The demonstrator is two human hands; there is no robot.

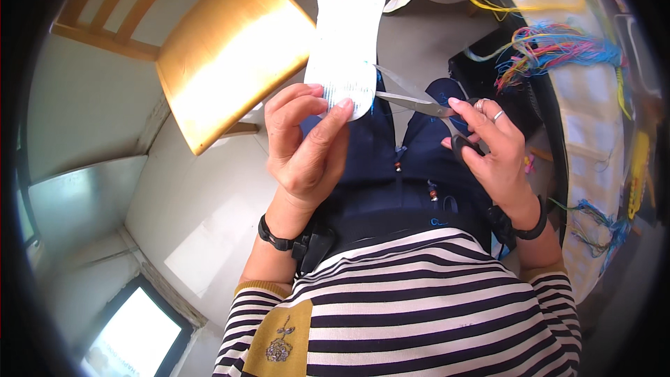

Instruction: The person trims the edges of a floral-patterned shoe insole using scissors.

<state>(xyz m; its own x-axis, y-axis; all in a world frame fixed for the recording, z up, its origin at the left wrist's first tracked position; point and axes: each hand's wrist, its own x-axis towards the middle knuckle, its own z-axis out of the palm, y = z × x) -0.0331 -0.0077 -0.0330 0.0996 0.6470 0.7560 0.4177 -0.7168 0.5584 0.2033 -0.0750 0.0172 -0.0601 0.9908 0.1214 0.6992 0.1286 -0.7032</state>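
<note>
My left hand (305,132) pinches the near end of a white insole (347,21), thumb on top and fingers at its left edge. Rows of blue stitching cross that end. In my right hand (492,141) is a pair of scissors (419,105) with dark handles, its blades parted and pointing left. The blade tips reach the insole's right edge, where a bit of blue thread shows. Whether a thread lies between the blades, I cannot make out. The insole is held above my dark trousers (363,167).
A wooden chair (230,42) stands at the far left. On the right, a cloth-covered surface (593,146) bears a bundle of multicoloured threads (558,52), a smaller blue tangle (607,230), yellow cord (516,8) and a yellow tool (638,174). A bright screen (139,335) is at lower left.
</note>
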